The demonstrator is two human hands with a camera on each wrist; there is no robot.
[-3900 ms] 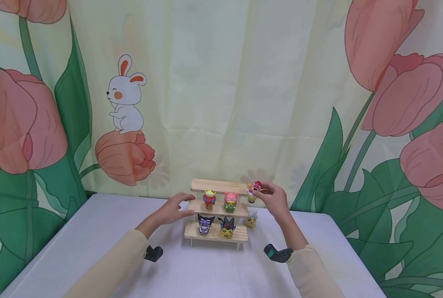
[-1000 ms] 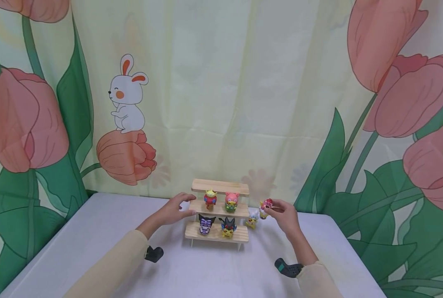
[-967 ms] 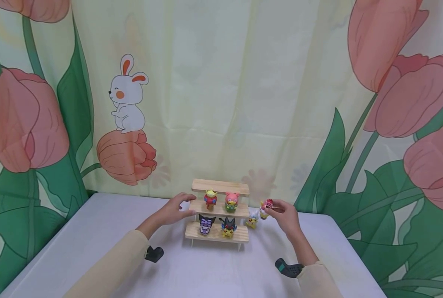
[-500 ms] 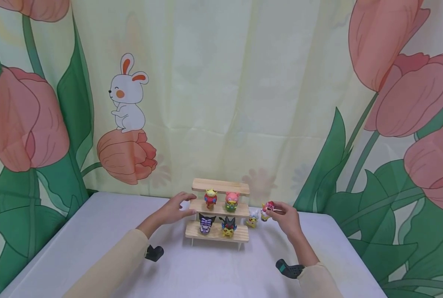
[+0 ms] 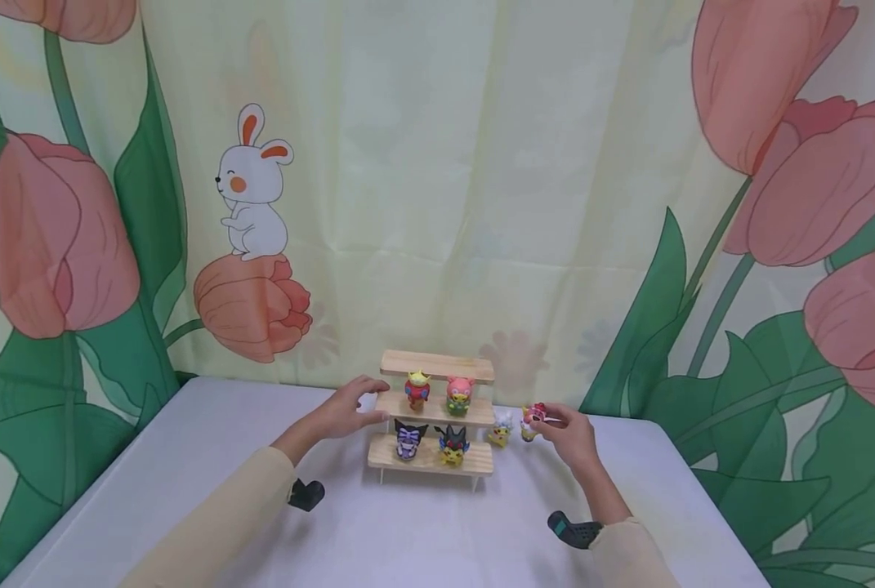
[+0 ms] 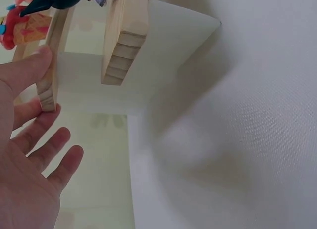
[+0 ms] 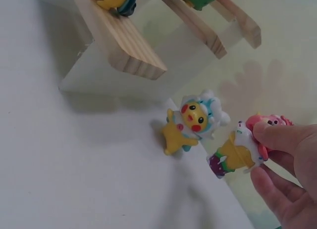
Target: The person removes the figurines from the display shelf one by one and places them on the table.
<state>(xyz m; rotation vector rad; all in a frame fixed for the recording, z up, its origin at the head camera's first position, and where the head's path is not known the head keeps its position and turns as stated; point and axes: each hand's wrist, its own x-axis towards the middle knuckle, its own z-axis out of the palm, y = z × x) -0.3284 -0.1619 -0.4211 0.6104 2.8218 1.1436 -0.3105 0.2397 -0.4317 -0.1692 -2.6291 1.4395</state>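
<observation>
Head view, bottom of frame: two pale sleeves came in over the white tabletop, each wrist carrying a black device.

Lower centre: wooden stand, three boards. A purple-and-black figure and a black-eared yellow figure stood on the lowest board.

Right of centre: right hand pinched a pink-headed figure by its upper part, between thumb and fingers. The figure was just beyond a white-capped yellow figure, at the stand's right end. Base contact with the table: could not tell.

Left of centre: left hand pinched the end of the middle board, thumb and fingertips on the wood, other fingers spread. That board bore a red-clad figure and a pink-and-green figure.

Behind: the bare top board, then a tulip-print curtain.

Risks (judgement): the high pinch might let the pink-headed figure swivel and come down tilted; the right hand, moving leftward, might knock over its close neighbour; a push from the left hand might shift the light-looking stand and topple the figures.
</observation>
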